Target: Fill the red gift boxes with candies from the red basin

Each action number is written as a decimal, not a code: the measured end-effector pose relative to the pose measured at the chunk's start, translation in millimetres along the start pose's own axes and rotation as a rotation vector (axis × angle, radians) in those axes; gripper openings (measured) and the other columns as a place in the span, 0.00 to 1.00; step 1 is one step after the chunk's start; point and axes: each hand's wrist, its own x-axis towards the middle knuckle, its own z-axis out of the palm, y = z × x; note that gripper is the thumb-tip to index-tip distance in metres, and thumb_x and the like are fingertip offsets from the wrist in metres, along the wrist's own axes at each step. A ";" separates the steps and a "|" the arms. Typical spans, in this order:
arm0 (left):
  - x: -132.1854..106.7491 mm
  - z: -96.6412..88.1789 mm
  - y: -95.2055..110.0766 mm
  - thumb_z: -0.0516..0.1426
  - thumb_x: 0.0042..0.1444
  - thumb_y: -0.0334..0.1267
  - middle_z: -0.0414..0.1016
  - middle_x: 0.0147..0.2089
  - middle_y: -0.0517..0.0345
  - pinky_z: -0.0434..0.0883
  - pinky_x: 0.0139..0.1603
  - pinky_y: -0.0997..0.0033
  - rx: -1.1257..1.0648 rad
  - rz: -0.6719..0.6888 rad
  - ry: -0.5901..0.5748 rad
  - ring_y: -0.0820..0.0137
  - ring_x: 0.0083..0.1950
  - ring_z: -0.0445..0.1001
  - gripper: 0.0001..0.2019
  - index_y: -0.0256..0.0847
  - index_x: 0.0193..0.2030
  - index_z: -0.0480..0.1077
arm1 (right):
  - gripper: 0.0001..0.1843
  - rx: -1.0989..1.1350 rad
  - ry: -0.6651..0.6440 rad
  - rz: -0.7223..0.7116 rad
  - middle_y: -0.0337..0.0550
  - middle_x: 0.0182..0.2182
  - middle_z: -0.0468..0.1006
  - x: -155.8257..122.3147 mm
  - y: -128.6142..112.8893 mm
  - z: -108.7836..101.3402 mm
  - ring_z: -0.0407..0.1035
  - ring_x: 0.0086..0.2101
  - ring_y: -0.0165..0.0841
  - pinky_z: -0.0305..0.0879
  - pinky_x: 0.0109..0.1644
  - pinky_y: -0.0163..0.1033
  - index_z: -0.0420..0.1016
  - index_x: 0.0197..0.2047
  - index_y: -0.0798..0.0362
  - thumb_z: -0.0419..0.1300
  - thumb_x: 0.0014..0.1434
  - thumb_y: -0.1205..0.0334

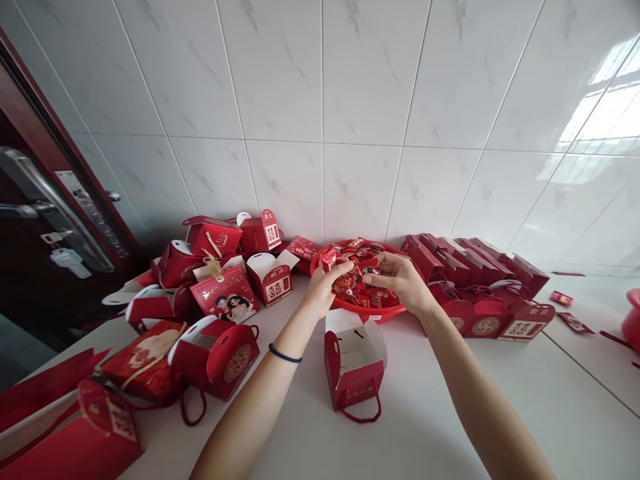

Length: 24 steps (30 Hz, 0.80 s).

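At the middle of the bench [425, 413], against the tiled wall [360, 80], both hands are over a red basin [393, 311] heaped with wrapped sweets [353, 287]. Right hand [403, 283]: grip pinched, thumb and fingers closed on a small wrapped sweet [371, 271]. Left hand [323, 287]: fingers curled in at the basin's other side, touching the heap; can't tell from here whether its grip has anything. Just in front of the basin, between the forearms, 1 open red box [357, 390] stands upright, flaps up, cord handle [367, 419] hanging towards me; no sweets show inside, so I'd call this box not started. Basin looks well stocked, so plenty left there. To the right, more red boxes stand in 2 rows, a back row [475, 260] and a front row [485, 320], lined up neatly; contents hidden, can't say whether they're done. To the left, a jumbled pile of boxes [227, 297], several with flaps gaping, insides mostly out of sight; these look unfinished, at least the closing. 2 loose packets [561, 298] lie far right, apart from the basin. Overall: partway at best, my judgement.
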 end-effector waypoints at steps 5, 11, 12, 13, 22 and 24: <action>-19.5 3.1 23.8 0.73 0.41 0.44 0.67 0.15 0.65 0.58 0.14 0.77 0.225 0.000 -0.172 0.78 0.14 0.61 0.16 0.39 0.24 0.72 | 0.15 -0.106 -0.155 -0.068 0.39 0.30 0.80 -16.7 -18.9 6.8 0.73 0.30 0.32 0.71 0.35 0.38 0.80 0.33 0.53 0.74 0.51 0.51; -30.4 4.8 34.5 0.70 0.46 0.38 0.75 0.22 0.60 0.66 0.25 0.74 0.443 0.158 -0.243 0.72 0.23 0.70 0.07 0.39 0.28 0.80 | 0.17 -0.151 -0.148 -0.070 0.37 0.26 0.73 -28.1 -24.5 9.8 0.66 0.26 0.29 0.66 0.29 0.34 0.79 0.32 0.53 0.73 0.51 0.49; -31.7 6.2 34.5 0.70 0.47 0.37 0.76 0.24 0.59 0.67 0.28 0.73 0.462 0.179 -0.247 0.71 0.25 0.71 0.06 0.39 0.28 0.80 | 0.17 -0.142 -0.148 -0.052 0.37 0.27 0.73 -29.3 -25.0 10.0 0.66 0.26 0.29 0.67 0.28 0.35 0.79 0.32 0.53 0.74 0.50 0.49; -33.1 7.8 34.4 0.69 0.47 0.37 0.76 0.25 0.59 0.67 0.30 0.72 0.479 0.193 -0.256 0.70 0.27 0.72 0.05 0.39 0.28 0.80 | 0.18 -0.134 -0.148 -0.038 0.37 0.27 0.73 -30.3 -25.5 10.2 0.66 0.26 0.29 0.67 0.28 0.35 0.79 0.32 0.53 0.74 0.49 0.48; -38.1 12.4 32.0 0.65 0.54 0.41 0.64 0.22 0.63 0.60 0.28 0.73 0.605 0.371 -0.211 0.74 0.25 0.60 0.15 0.39 0.21 0.70 | 0.23 -0.274 -0.094 -0.109 0.36 0.23 0.67 -34.9 -29.8 8.6 0.61 0.25 0.27 0.63 0.27 0.34 0.73 0.25 0.54 0.73 0.50 0.44; -37.3 11.3 31.9 0.65 0.53 0.43 0.62 0.22 0.64 0.59 0.28 0.73 0.609 0.358 -0.207 0.74 0.26 0.59 0.15 0.39 0.21 0.70 | 0.26 -0.293 -0.095 -0.080 0.34 0.20 0.64 -35.3 -29.4 8.1 0.61 0.22 0.26 0.62 0.23 0.34 0.69 0.22 0.54 0.72 0.50 0.42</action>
